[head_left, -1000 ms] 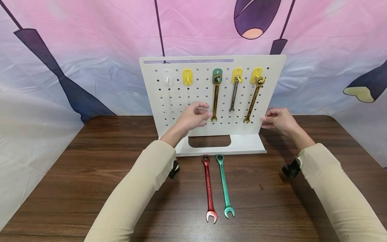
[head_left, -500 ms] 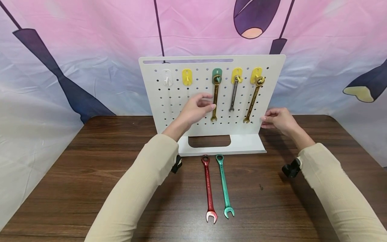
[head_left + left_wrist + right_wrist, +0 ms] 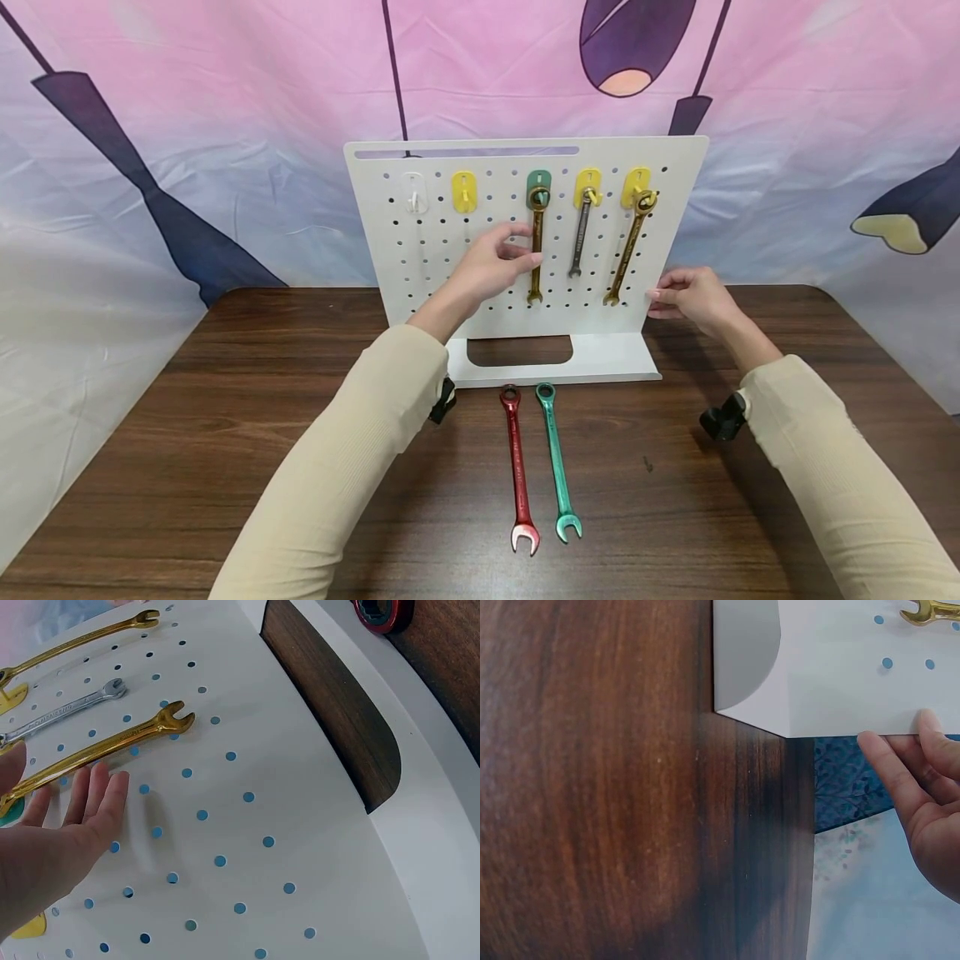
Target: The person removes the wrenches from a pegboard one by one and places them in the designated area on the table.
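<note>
In the head view my left hand (image 3: 491,265) pinches the shank of the middle gold combination wrench (image 3: 537,237), thumb on one side and fingertips on the other. That wrench hangs by its ring end from a green hook (image 3: 539,179); the left wrist view shows its open end (image 3: 176,720) free. My right hand (image 3: 696,298) holds the right edge of the white pegboard (image 3: 495,321), thumb on the front face and fingers at the edge and behind. Right of the held wrench hang a small silver wrench (image 3: 580,237) and another gold wrench (image 3: 628,250), both from yellow hooks.
A red wrench (image 3: 517,467) and a green wrench (image 3: 557,467) lie on the wooden table (image 3: 262,433) before the board. A white hook (image 3: 415,193) and a yellow hook (image 3: 465,193) at the board's left bear nothing. A printed cloth (image 3: 247,167) hangs behind.
My left hand has moved up and right to the middle gold wrench and taken hold of it. The wrench's lower end has shifted slightly right. My right hand has stayed at the board's edge.
</note>
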A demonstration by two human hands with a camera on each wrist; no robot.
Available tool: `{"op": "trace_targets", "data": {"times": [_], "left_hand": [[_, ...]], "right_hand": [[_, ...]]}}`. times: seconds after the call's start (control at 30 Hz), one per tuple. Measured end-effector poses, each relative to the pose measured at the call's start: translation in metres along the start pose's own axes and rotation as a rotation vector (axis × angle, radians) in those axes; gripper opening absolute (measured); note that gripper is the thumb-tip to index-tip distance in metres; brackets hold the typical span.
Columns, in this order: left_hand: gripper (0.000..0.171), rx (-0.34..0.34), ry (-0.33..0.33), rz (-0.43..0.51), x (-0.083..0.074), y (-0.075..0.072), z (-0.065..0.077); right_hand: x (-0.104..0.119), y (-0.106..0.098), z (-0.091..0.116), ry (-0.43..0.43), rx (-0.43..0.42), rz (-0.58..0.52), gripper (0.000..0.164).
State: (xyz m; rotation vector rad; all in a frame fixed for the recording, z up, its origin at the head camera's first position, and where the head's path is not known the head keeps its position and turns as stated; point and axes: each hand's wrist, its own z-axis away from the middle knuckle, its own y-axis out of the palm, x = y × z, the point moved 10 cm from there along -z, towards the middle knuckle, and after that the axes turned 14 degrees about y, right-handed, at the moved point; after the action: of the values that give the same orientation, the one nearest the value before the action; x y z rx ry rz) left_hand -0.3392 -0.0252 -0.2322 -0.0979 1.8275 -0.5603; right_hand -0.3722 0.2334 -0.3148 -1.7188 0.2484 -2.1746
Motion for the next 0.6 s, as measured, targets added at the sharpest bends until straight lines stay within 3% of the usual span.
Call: {"op": "trace_targets", "data": {"times": [0.6], "left_hand": [[0.032, -0.012, 0.01, 0.169, 0.0, 0.0039, 0.0]], "right_hand": [[0.0005, -0.0014, 0.0001, 0.004, -0.025, -0.006, 0.018]]}}
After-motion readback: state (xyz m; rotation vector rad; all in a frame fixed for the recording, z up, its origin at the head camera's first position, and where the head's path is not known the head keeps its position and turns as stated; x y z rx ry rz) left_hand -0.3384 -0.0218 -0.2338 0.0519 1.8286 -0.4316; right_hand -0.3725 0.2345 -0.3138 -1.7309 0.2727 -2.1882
